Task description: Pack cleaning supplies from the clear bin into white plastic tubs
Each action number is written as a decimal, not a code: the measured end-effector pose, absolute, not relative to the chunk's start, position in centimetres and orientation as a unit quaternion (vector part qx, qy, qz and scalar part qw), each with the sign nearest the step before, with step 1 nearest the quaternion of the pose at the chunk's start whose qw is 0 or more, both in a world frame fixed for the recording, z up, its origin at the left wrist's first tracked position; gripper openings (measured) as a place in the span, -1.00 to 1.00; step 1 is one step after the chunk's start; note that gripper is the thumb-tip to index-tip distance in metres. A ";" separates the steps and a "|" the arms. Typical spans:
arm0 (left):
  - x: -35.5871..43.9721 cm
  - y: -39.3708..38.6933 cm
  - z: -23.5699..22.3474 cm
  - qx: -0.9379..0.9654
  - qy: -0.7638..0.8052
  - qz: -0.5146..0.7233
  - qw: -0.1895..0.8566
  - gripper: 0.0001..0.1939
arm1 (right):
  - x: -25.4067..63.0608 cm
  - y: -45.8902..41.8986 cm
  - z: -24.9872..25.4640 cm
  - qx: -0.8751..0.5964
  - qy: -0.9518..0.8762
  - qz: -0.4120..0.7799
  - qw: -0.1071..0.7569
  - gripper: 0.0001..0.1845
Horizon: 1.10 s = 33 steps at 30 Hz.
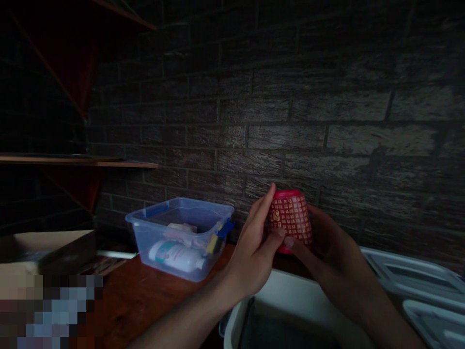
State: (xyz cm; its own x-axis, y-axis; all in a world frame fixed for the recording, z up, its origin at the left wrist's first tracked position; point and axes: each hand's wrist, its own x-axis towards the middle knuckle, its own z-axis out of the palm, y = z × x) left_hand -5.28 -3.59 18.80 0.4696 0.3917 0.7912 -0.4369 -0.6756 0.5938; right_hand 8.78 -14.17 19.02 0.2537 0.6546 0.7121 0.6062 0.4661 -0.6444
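Observation:
Between both hands is a red patterned container (pixel 291 218), wider at one end, with rows of small pale marks and a pinkish-red rim. My left hand (pixel 256 242) presses its left side, fingers pointing up and thumb across the front. From the right, my right hand (pixel 327 247) wraps round it, thumb at the lower front; its other fingers are partly hidden behind. The container is held above a white bin (pixel 290 283) with a dark inside, whose contents I cannot make out.
Left of my hands, a clear plastic box (pixel 170 228) with a blue latch holds a white bottle (pixel 178 256) and other items. Grey-white lids (pixel 414 271) lie at right. A cardboard box (pixel 69 247) sits far left on the wooden surface (pixel 127 295), under wall shelves (pixel 80 161). A dark brick wall rises behind.

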 end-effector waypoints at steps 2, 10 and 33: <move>-5.4 -3.4 18.7 0.772 -0.017 0.503 0.389 -0.24 | 8.6 -14.2 19.1 -0.509 -0.603 0.074 0.609 -0.29; -5.5 -3.3 18.6 0.797 -0.008 0.493 0.349 -0.14 | 8.3 -14.3 19.7 -0.467 -0.591 0.146 0.642 -0.31; -4.8 -3.6 18.7 0.847 -0.010 0.481 0.224 0.07 | 7.9 -15.0 20.2 -0.494 -0.599 0.118 0.619 -0.43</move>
State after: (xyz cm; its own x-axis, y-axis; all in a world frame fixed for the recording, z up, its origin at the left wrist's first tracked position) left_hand -4.75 -3.62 18.70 0.5366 0.1980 0.8203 -0.2333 -0.8994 0.3697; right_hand 7.91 -15.01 20.19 0.2536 0.7381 0.6252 0.4461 0.4842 -0.7526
